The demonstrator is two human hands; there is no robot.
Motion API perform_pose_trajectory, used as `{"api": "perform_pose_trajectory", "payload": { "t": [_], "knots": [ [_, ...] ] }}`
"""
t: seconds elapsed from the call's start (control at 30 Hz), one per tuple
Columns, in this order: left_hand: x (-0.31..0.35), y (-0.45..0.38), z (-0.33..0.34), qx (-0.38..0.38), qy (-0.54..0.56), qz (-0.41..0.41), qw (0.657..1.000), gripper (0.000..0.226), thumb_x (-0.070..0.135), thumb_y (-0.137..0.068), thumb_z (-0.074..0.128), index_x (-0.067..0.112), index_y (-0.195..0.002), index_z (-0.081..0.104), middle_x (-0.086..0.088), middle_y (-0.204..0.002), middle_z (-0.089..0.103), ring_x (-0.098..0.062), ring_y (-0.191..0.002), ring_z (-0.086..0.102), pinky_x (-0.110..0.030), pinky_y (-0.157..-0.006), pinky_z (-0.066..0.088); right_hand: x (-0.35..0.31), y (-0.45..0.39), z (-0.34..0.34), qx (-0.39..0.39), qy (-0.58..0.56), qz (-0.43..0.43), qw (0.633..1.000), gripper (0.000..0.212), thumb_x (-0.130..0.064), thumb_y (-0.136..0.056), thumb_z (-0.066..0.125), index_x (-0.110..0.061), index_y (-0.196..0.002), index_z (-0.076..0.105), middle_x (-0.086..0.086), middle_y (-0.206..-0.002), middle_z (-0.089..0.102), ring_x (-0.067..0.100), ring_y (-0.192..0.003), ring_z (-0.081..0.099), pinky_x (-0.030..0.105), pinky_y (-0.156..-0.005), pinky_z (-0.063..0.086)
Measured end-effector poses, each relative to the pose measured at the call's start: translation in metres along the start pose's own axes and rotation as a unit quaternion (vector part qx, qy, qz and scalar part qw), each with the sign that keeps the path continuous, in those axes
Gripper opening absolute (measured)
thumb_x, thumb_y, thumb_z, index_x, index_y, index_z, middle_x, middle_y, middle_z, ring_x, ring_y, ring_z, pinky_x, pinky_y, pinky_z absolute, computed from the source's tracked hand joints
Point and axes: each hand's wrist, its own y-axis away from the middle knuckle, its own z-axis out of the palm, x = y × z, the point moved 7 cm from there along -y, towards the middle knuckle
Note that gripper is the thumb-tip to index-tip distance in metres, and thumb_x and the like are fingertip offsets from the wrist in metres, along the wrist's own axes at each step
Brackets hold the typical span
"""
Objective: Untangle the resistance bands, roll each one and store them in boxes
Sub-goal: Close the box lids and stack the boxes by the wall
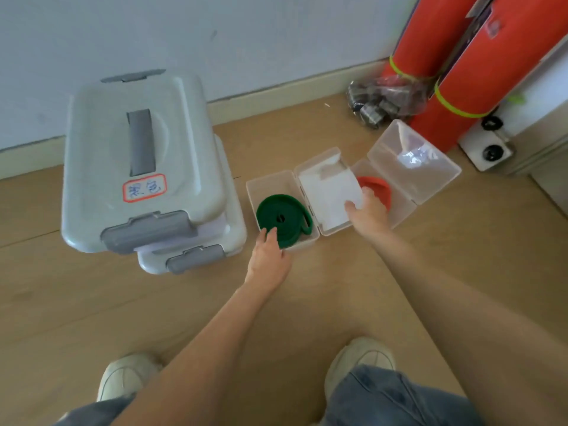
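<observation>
Fingers of the left hand [268, 256] lie fairly straight on the near edge of the green band [281, 218], pressing the roll down into the left box [252, 192] on the floor [307, 302]. The right hand [367, 210] pinches that box's open lid [330, 192]. Beyond it, the red band [379, 189] sits rolled in the right box [408, 207]. I'd tuck the loose green tail inside before swinging the lid over.

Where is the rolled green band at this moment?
In the head view, the green band lies coiled in the left clear box, beside the grey bins; the left hand touches its near edge.
</observation>
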Motion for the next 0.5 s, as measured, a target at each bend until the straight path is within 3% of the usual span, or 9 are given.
{"api": "perform_pose_trajectory", "payload": {
  "t": [0.07, 0.13, 0.2, 0.27, 0.33, 0.43, 0.5],
  "knots": [
    [-0.010, -0.015, -0.001, 0.020, 0.080, -0.041, 0.996, 0.055, 0.014, -0.096, 0.041, 0.005, -0.146, 0.019, -0.013, -0.154, 0.020, -0.029, -0.138, 0.026, -0.034, -0.110, 0.024, -0.011, 0.005, -0.012, 0.081, -0.100, -0.059, 0.990, 0.031, -0.028, -0.094, 0.049, -0.004, -0.110, 0.060, 0.017, -0.105, 0.065, 0.032, -0.102, 0.057, 0.045, -0.091, 0.043],
    [-0.016, -0.024, -0.004, 0.055, 0.158, -0.074, 0.983, 0.053, 0.019, -0.097, 0.039, 0.015, -0.146, 0.021, -0.008, -0.151, 0.030, -0.029, -0.133, 0.036, -0.035, -0.103, 0.032, -0.036, 0.017, -0.002, 0.030, -0.156, -0.141, 0.977, 0.031, -0.026, -0.096, 0.047, -0.005, -0.096, 0.069, 0.016, -0.092, 0.070, 0.018, -0.087, 0.064, 0.031, -0.084, 0.045],
    [-0.022, -0.029, -0.004, 0.082, 0.245, -0.112, 0.960, 0.048, 0.020, -0.097, 0.036, 0.022, -0.144, 0.027, -0.006, -0.143, 0.042, -0.027, -0.125, 0.044, -0.031, -0.094, 0.035, -0.062, 0.033, 0.038, -0.098, -0.054, -0.243, 0.963, 0.028, -0.023, -0.096, 0.048, -0.015, -0.117, 0.064, 0.013, -0.121, 0.062, 0.016, -0.107, 0.057, 0.027, -0.094, 0.036],
    [-0.029, -0.030, -0.002, 0.098, 0.304, -0.138, 0.938, 0.043, 0.021, -0.097, 0.032, 0.022, -0.139, 0.037, -0.007, -0.135, 0.051, -0.027, -0.114, 0.050, -0.030, -0.087, 0.037, -0.065, 0.044, 0.077, -0.195, 0.049, -0.244, 0.949, 0.048, -0.028, -0.094, 0.050, -0.031, -0.141, 0.038, 0.009, -0.153, 0.021, 0.032, -0.135, 0.028, 0.038, -0.111, 0.023],
    [-0.033, -0.031, -0.003, 0.108, 0.321, -0.138, 0.931, 0.039, 0.024, -0.097, 0.034, 0.020, -0.135, 0.042, -0.009, -0.127, 0.057, -0.027, -0.106, 0.055, -0.030, -0.083, 0.041, -0.057, 0.046, 0.092, -0.211, 0.051, -0.207, 0.954, 0.060, -0.029, -0.092, 0.054, -0.037, -0.145, 0.026, 0.005, -0.158, -0.006, 0.038, -0.137, 0.020, 0.038, -0.112, 0.022],
    [-0.033, -0.030, 0.007, 0.089, 0.334, -0.129, 0.930, 0.049, 0.021, -0.095, 0.045, 0.016, -0.143, 0.032, -0.003, -0.132, 0.055, -0.022, -0.116, 0.054, -0.037, -0.101, 0.042, -0.039, 0.051, 0.088, -0.193, 0.052, -0.214, 0.956, 0.062, -0.029, -0.090, 0.056, -0.039, -0.144, 0.027, 0.003, -0.157, -0.011, 0.038, -0.130, 0.034, 0.038, -0.107, 0.030],
    [-0.032, -0.031, 0.017, 0.073, 0.341, -0.130, 0.928, 0.049, 0.017, -0.094, 0.050, 0.014, -0.140, 0.037, -0.003, -0.127, 0.058, -0.023, -0.114, 0.057, -0.042, -0.100, 0.043, -0.027, 0.054, 0.082, -0.196, 0.067, -0.239, 0.949, 0.060, -0.031, -0.091, 0.055, -0.038, -0.144, 0.027, 0.005, -0.157, -0.012, 0.036, -0.130, 0.037, 0.039, -0.106, 0.033]
  ]
}}
